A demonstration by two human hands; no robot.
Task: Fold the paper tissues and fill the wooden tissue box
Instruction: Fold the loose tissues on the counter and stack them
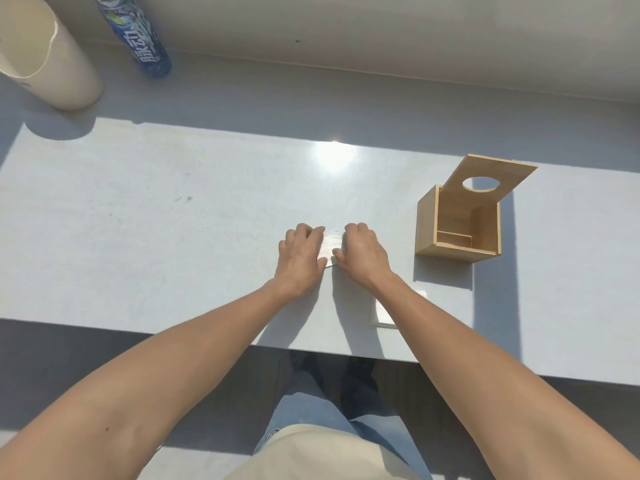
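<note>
A small white paper tissue lies flat on the pale table, mostly covered by my two hands. My left hand presses on its left side with the fingers curled. My right hand presses on its right side, thumb at the near edge. To the right stands the wooden tissue box, open at the top, its lid with a round hole leaning back. Some light material lies at the box's bottom. A white stack of tissues lies near the table's front edge, partly under my right forearm.
At the far left stands a cream cylinder, with a blue bottle beside it. The table's front edge runs close to my body. A bright sun glare sits beyond my hands.
</note>
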